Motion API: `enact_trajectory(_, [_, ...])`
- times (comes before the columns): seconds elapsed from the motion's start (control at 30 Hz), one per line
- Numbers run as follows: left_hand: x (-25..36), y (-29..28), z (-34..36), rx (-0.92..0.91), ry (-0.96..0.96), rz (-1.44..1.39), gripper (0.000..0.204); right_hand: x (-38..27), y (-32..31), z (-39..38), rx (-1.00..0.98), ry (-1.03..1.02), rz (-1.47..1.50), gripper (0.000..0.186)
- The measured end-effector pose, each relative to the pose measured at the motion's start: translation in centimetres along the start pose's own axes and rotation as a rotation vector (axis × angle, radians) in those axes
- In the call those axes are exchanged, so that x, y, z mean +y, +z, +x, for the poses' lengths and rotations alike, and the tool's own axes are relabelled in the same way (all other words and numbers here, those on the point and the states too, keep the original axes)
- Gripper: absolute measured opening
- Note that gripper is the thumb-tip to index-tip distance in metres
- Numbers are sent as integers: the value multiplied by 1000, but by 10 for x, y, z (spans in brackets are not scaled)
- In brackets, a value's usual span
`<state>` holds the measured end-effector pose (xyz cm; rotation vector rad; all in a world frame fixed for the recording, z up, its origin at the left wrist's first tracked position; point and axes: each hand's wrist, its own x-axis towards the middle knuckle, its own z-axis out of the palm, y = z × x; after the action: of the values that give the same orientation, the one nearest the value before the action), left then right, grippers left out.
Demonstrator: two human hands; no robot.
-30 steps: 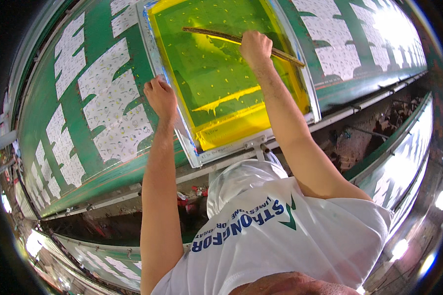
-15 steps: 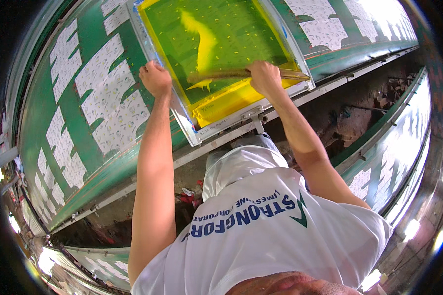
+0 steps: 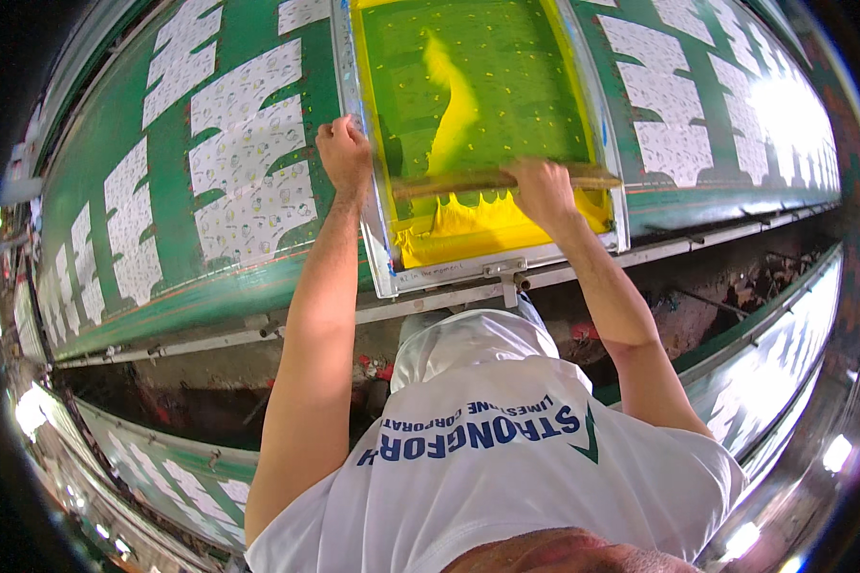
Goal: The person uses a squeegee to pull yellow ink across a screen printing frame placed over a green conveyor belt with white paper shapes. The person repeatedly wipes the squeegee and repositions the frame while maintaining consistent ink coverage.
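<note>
Right hand is wrapped snug around a long brown wooden squeegee, which lies across the silver metal-framed printing screen, upper centre of the picture. Gloopy yellow ink sits just below it. Left hand is curled at the screen's left rail, can't tell how tightly.
</note>
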<state>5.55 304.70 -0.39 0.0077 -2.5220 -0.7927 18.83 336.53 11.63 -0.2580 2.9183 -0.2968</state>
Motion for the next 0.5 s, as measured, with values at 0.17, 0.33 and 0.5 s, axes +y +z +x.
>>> enact_trajectory(0.17, [3,-2,5,-38,45,109,17,31,-11,133,213,-72,-108,53])
enact_trajectory(0.33, [14,-3,6,-45,9,182,16,75,-21,271,282,-108,-197,21])
enact_trajectory(0.5, [19,-4,7,-64,-6,180,20,109,-20,376,340,-203,-245,19])
